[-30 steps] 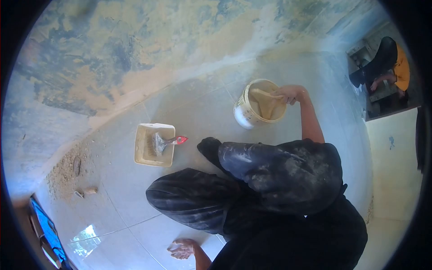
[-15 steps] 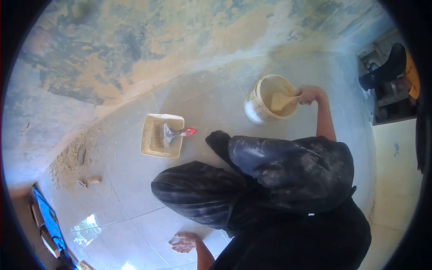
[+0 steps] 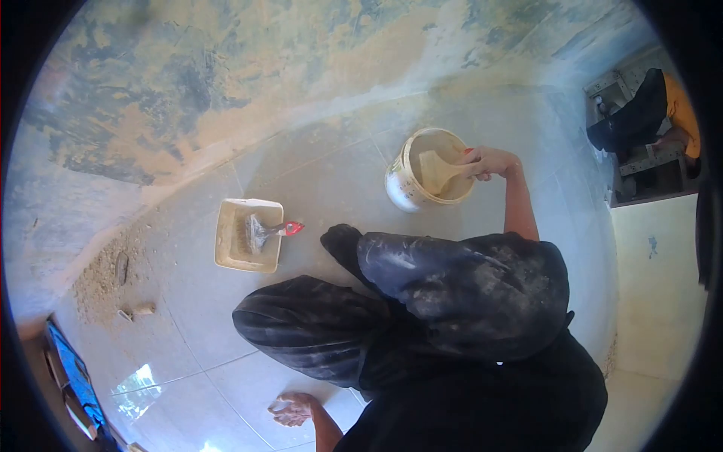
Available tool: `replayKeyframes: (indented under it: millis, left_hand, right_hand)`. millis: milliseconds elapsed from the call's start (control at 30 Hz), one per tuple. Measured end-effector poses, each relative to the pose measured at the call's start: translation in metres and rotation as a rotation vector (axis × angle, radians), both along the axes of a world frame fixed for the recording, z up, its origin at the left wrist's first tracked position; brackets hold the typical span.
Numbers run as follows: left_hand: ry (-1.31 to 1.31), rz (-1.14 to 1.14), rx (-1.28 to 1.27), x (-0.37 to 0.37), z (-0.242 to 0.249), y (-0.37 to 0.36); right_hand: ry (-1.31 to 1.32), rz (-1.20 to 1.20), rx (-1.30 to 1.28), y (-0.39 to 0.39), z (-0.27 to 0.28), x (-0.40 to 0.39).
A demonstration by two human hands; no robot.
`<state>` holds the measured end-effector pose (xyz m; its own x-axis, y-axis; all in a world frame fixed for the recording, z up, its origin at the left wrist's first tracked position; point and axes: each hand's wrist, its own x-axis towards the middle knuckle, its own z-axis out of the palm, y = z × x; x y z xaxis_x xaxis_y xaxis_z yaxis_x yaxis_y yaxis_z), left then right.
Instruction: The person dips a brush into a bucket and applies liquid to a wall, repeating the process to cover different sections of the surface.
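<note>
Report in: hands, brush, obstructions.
Right hand gripping brush at mouth of bucket. Left hand open, apparently empty. Tray with second brush apart from bucket; nothing visibly blocking.

One head camera looks forward and down, from above, over legs (image 3: 467,290) and floor (image 3: 324,181).

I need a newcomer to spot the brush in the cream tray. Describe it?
On the tiled floor, find the round white bucket; left of it in the picture stands a boxy cream tray. The brush lies in that tray, its red handle end poking past the bucket-side rim. Its grey-white head sets it apart from the yellowish tool in the right grip.
</note>
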<state>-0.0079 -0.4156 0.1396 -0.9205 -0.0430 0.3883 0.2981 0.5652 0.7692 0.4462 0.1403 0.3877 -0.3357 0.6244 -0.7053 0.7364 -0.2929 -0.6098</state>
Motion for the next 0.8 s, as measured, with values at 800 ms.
replayKeyframes:
  millis: [800]
  left_hand:
    - [-0.902,-1.858,0.083,0.185,0.073,0.476]
  right_hand:
    - [0.195,0.567,0.371,0.078,-0.127,0.006]
